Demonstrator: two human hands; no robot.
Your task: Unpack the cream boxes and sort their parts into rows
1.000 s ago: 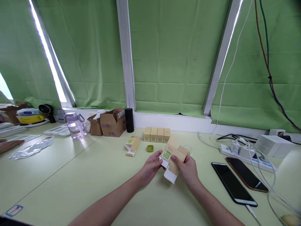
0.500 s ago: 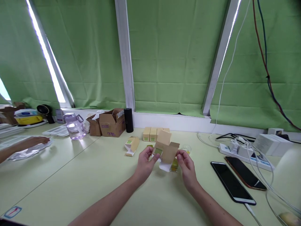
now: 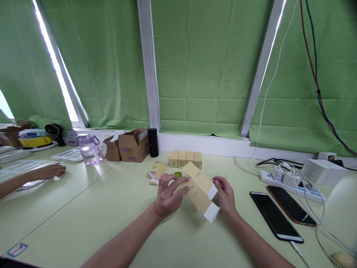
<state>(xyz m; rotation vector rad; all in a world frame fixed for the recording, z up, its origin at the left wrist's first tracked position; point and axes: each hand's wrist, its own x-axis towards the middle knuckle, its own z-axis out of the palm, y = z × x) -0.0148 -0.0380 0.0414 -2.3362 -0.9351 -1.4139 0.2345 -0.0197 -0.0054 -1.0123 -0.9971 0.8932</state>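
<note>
Left hand (image 3: 170,197): bent over the left end of the unfolded carton (image 3: 202,182), grasping its edge, with thumb and forefinger only slightly apart and the other fingers curled behind.
Right hand (image 3: 225,197): at the carton's right side, with thumb and forefinger drawn close together and the other fingers bent in toward the palm; cannot tell whether pinching the edge or merely lying just beside it.
Unfolded carton: held above the table (image 3: 134,227), between both hands, tilted from far left down to near right, with white flaps pointing near and right and small print on its tan panels.
Small green piece (image 3: 177,174): lying on the table, just beyond the left hand.
Opened box (image 3: 158,169): to the left of the green piece, partly covered by the left hand.
Four small boxes (image 3: 186,160): standing in a row, beyond the carton.
Clear round piece (image 3: 222,174): just beyond the right hand; too faint to make out further.
Two phones (image 3: 279,217): lying side by side, well to the right.
Co-worker's hand (image 3: 51,171): far left, resting palm down near flat clear packaging (image 3: 32,184).
</note>
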